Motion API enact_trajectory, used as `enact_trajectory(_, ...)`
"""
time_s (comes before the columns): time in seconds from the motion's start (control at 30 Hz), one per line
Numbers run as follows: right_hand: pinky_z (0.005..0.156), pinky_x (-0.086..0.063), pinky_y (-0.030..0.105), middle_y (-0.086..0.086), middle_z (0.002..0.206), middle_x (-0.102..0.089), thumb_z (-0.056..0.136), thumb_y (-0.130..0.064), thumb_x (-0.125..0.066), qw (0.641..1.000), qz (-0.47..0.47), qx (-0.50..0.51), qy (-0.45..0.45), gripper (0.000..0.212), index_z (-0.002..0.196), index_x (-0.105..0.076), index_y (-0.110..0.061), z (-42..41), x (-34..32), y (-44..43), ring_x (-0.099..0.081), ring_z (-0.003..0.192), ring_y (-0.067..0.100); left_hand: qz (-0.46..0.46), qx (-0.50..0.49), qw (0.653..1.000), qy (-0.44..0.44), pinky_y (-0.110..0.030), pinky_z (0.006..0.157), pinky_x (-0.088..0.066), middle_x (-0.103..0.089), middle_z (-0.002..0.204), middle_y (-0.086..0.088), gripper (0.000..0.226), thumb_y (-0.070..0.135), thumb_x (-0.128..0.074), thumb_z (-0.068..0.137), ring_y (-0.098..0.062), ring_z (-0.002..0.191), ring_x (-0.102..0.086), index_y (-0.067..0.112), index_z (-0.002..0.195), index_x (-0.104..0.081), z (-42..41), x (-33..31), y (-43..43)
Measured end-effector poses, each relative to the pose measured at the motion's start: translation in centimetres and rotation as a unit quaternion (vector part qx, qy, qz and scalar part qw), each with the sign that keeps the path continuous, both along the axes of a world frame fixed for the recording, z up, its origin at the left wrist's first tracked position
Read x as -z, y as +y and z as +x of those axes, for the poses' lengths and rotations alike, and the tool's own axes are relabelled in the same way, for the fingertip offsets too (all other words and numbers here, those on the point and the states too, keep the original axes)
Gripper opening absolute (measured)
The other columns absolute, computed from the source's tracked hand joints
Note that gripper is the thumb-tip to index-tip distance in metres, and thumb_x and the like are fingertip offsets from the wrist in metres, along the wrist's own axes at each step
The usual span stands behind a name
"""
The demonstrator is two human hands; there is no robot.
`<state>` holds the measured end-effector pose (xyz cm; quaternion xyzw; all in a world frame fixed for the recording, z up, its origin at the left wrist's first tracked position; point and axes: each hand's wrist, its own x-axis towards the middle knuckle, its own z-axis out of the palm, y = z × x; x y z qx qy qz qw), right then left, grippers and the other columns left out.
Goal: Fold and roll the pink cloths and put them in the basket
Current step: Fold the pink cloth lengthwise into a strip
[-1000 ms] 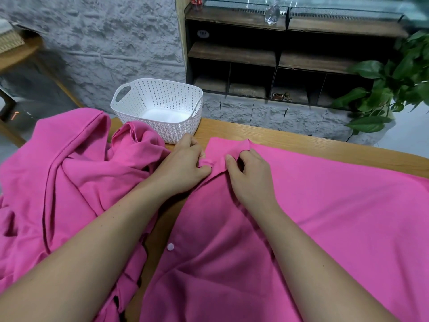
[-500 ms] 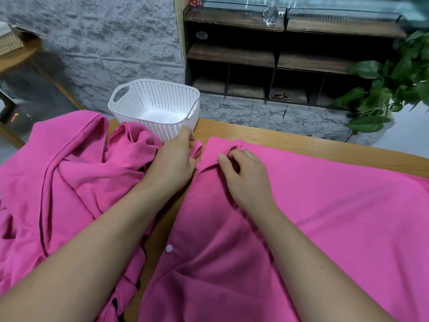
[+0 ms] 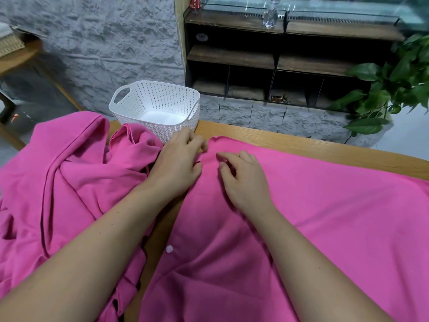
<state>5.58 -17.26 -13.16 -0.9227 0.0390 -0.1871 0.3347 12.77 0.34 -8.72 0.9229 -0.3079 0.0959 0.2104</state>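
A large pink cloth with a white snap button lies spread flat over the right part of the wooden table. A second pink cloth lies crumpled on the left. The white perforated basket stands at the table's far edge and holds nothing. My left hand pinches the spread cloth's left edge near its far corner. My right hand rests on the same cloth just to the right, its fingers loosely curled and the index finger pointing left, holding nothing.
Behind the table there is a grey stone wall and a dark wooden shelf unit. A green plant stands at the far right. A wooden side table is at the far left.
Both hands moved a little towards the far corner. The right hand has let go of the fold it pinched and now lies loose. The corner lies flatter.
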Motion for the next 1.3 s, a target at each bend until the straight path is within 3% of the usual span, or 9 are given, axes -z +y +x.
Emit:
enact_trajectory(0.07,0.089,-0.049,0.046,-0.001,0.096,-0.061,0.098,-0.036,-0.053,1.000,0.001,0.005,0.000,0.035,0.125,-0.073,-0.028,0.0,0.0,0.1,-0.055,0.097,0.025,-0.006,-0.028,0.999,0.027,-0.037,0.072,-0.044,-0.042,0.107,0.006,0.037,0.010,-0.067,0.082,-0.024,0.092,-0.056,0.029,0.109,-0.052,0.0,0.2,0.1)
enact_trajectory(0.27,0.090,-0.049,0.045,-0.002,0.097,-0.061,0.098,-0.039,-0.052,1.000,0.003,0.009,0.003,0.035,0.122,-0.074,-0.027,0.1,0.1,0.0,-0.056,0.097,0.023,-0.009,-0.088,0.994,0.058,-0.036,0.071,-0.039,-0.048,0.109,0.008,0.040,0.012,-0.068,0.080,-0.022,0.089,-0.055,0.028,0.109,-0.045,-0.1,-0.1,0.1)
enact_trajectory(0.43,0.090,-0.049,0.046,-0.004,0.096,-0.057,0.099,-0.038,-0.054,1.000,-0.005,0.001,0.000,0.035,0.126,-0.073,-0.029,0.1,0.2,0.0,-0.054,0.098,0.022,-0.040,-0.106,0.993,0.019,-0.052,0.072,-0.048,-0.055,0.100,-0.002,0.035,-0.004,-0.048,0.077,-0.034,0.082,-0.055,0.022,0.099,-0.043,-0.4,-0.7,0.1)
enact_trajectory(0.57,0.094,-0.047,0.047,-0.005,0.103,-0.058,0.099,-0.040,-0.054,0.999,-0.035,-0.004,0.005,0.038,0.131,-0.070,-0.029,0.1,0.3,0.0,-0.052,0.103,0.022,-0.055,-0.052,0.997,-0.018,-0.045,0.067,-0.050,-0.051,0.101,0.001,0.027,0.001,-0.056,0.082,-0.030,0.081,-0.058,0.022,0.099,-0.053,-0.6,-0.4,-0.2)
enact_trajectory(0.67,0.095,-0.043,0.046,-0.005,0.114,-0.059,0.102,-0.041,-0.050,0.997,-0.079,-0.006,0.010,0.040,0.137,-0.065,-0.030,-0.2,0.1,0.0,-0.051,0.110,0.022,-0.058,0.040,0.998,-0.006,-0.044,0.079,-0.054,-0.058,0.107,0.003,0.020,0.015,-0.061,0.090,-0.023,0.094,-0.063,0.021,0.109,-0.064,-0.8,0.2,-0.9)
enact_trajectory(0.87,0.098,-0.039,0.045,-0.007,0.130,-0.064,0.103,-0.040,-0.042,0.990,-0.138,-0.003,0.029,0.041,0.136,-0.064,-0.027,-0.4,-0.2,0.6,-0.054,0.121,0.021,0.044,0.038,0.997,0.059,-0.046,0.097,-0.055,-0.062,0.141,0.003,0.048,0.038,-0.054,0.097,-0.023,0.126,-0.062,0.029,0.144,-0.051,-0.7,1.9,-1.2)
enact_trajectory(0.97,0.097,-0.041,0.045,-0.006,0.126,-0.067,0.101,-0.034,-0.048,0.993,-0.119,-0.002,0.027,0.035,0.128,-0.068,-0.026,-0.4,-0.3,0.6,-0.056,0.119,0.021,0.084,0.031,0.995,0.040,-0.048,0.099,-0.053,-0.065,0.137,0.000,0.050,0.042,-0.047,0.096,-0.026,0.124,-0.062,0.026,0.143,-0.054,-0.8,1.7,-1.6)
enact_trajectory(1.1,0.097,-0.048,0.046,0.000,0.113,-0.071,0.096,-0.018,-0.057,0.997,0.039,0.059,-0.011,0.024,0.114,-0.073,-0.019,-1.2,-1.6,-0.4,-0.061,0.108,0.023,0.142,0.013,0.990,0.004,-0.047,0.094,-0.052,-0.063,0.129,-0.002,0.041,0.036,-0.051,0.097,-0.029,0.119,-0.059,0.024,0.136,-0.058,-1.5,0.9,-2.7)
enact_trajectory(1.3,0.098,-0.051,0.044,0.001,0.116,-0.068,0.093,-0.021,-0.058,0.999,0.002,0.043,-0.005,0.028,0.118,-0.072,-0.020,-5.8,-5.4,-5.5,-0.061,0.111,0.026,0.152,0.029,0.988,-0.027,-0.048,0.092,-0.053,-0.064,0.126,-0.005,0.038,0.033,-0.057,0.096,-0.033,0.115,-0.061,0.022,0.133,-0.062,-3.6,-1.2,-7.1)
